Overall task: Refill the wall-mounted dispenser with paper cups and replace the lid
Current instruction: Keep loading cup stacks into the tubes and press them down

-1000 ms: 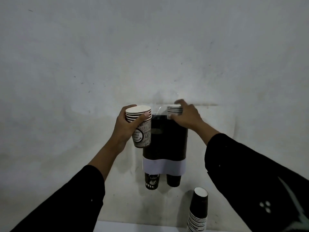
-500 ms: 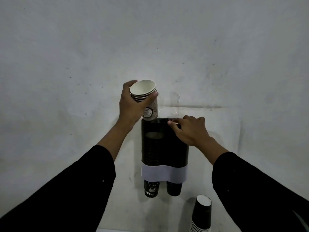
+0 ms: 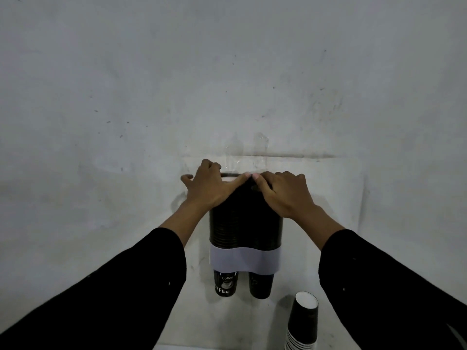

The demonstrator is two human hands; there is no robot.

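A dark twin-tube cup dispenser (image 3: 245, 228) with a white band across its lower part hangs on the wall. From its bottom two black cups (image 3: 225, 284) stick out. My left hand (image 3: 212, 188) is on top of the left tube, thumb in front and fingers behind, gripping a stack of paper cups whose white rim (image 3: 227, 179) just shows under the palm. My right hand (image 3: 285, 195) lies over the top of the right tube, fingers curled down on it, holding nothing I can see. The two thumbs nearly touch. No lid is in view.
Another stack of black paper cups (image 3: 303, 322) stands at the lower right, below the dispenser. A clear plastic piece (image 3: 252, 152) sticks to the grey wall just above the dispenser. A pale ledge edge (image 3: 227, 347) shows at the bottom.
My left hand has brought its cup stack down from above the left tube into it. My right hand has stayed on the right tube's top.
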